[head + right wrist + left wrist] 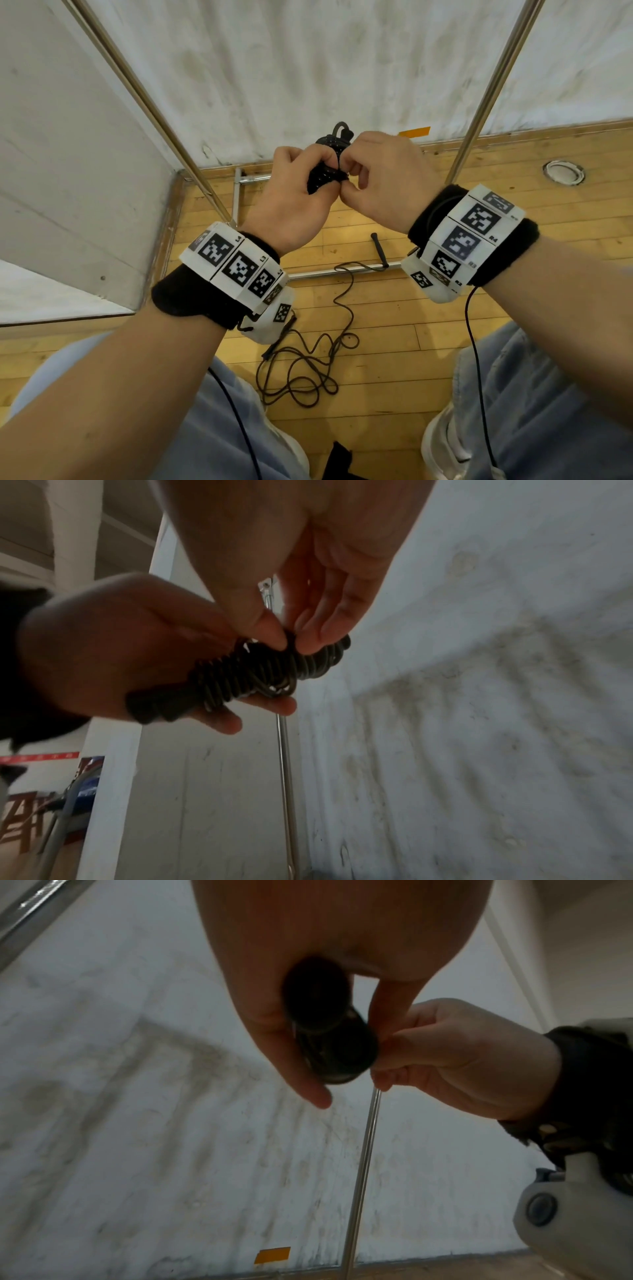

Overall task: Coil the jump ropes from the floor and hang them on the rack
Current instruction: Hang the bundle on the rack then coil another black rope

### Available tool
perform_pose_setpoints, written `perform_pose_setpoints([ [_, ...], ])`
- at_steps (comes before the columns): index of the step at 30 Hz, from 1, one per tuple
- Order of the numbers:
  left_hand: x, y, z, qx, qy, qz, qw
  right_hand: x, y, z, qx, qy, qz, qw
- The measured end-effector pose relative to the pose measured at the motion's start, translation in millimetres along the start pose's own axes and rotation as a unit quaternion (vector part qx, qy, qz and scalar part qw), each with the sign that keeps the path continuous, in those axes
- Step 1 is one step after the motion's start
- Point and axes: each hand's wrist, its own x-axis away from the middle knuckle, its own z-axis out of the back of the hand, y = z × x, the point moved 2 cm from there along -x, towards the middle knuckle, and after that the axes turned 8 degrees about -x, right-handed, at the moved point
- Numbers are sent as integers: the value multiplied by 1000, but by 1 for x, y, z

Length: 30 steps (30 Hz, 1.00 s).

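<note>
A black jump rope, wound into a tight coil (328, 161) around its handles, is held up in front of me between both hands. My left hand (301, 192) wraps its fingers round the coil (246, 674) and the handle ends (329, 1026). My right hand (380, 174) pinches a strand on the coil's top between thumb and fingertips (294, 639). A second black rope (308, 363) lies loose and tangled on the wooden floor below, one handle (380, 248) resting by the rack's base bar.
The metal rack's two slanted poles (147, 102) (493, 89) rise on either side of my hands, its base bar (342, 270) on the floor. A white wall stands behind, a panel to the left. My knees and shoes are at the bottom.
</note>
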Motion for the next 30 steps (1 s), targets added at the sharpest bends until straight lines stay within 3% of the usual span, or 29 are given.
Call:
perform_pose_setpoints([
  [5,-3,-1,-2,-35,-41,22,998,2,0,-5,43,-20,-12,999],
  [11,-1,0,-1,0,-96,49,994,2,0,-12,33,-54,-21,998],
  [17,0,0,6,45,-43,8,998,8,-2,-6,-26,34,7,999],
  [20,0,-1,7,58,-21,20,998,12,-3,-6,-56,35,14,998],
  [30,0,8,3,117,-31,23,992,12,-8,4,-62,78,18,995],
])
